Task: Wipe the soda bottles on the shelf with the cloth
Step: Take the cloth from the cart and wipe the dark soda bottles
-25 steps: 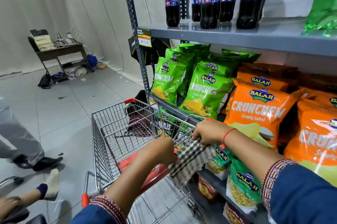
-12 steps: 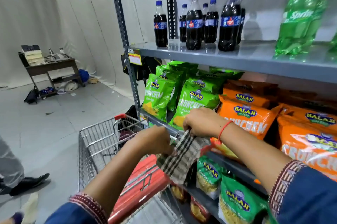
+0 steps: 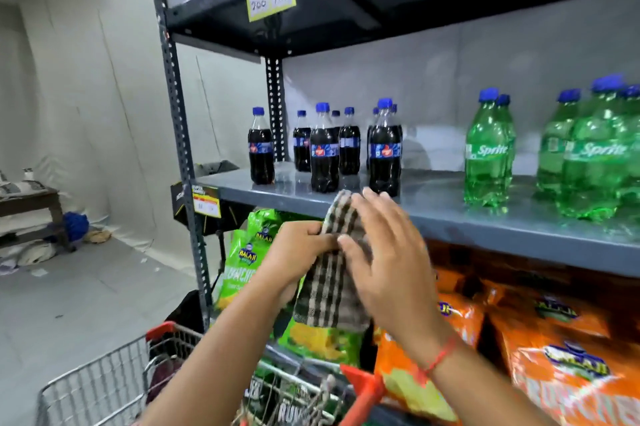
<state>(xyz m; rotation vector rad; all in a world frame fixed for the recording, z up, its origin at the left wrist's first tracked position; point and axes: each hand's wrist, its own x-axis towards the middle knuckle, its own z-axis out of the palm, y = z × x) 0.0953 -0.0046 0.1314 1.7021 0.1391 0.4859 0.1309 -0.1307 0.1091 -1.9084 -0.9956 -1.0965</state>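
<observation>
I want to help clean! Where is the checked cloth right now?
In the head view, the checked cloth is mid-frame, held up between the left hand and the right hand, just below the shelf edge under the dark soda bottles.

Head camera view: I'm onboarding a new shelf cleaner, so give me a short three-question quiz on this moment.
1. True or false: the checked brown-and-cream cloth already touches a dark cola bottle with a blue cap.
2. Which hand pinches the cloth: A left hand, B right hand, lying flat against it?
3. Fill in: the green plastic Sprite bottles stand to the ___ of the cola bottles on the grey metal shelf.

Key: 1 false; 2 A; 3 right.
</observation>
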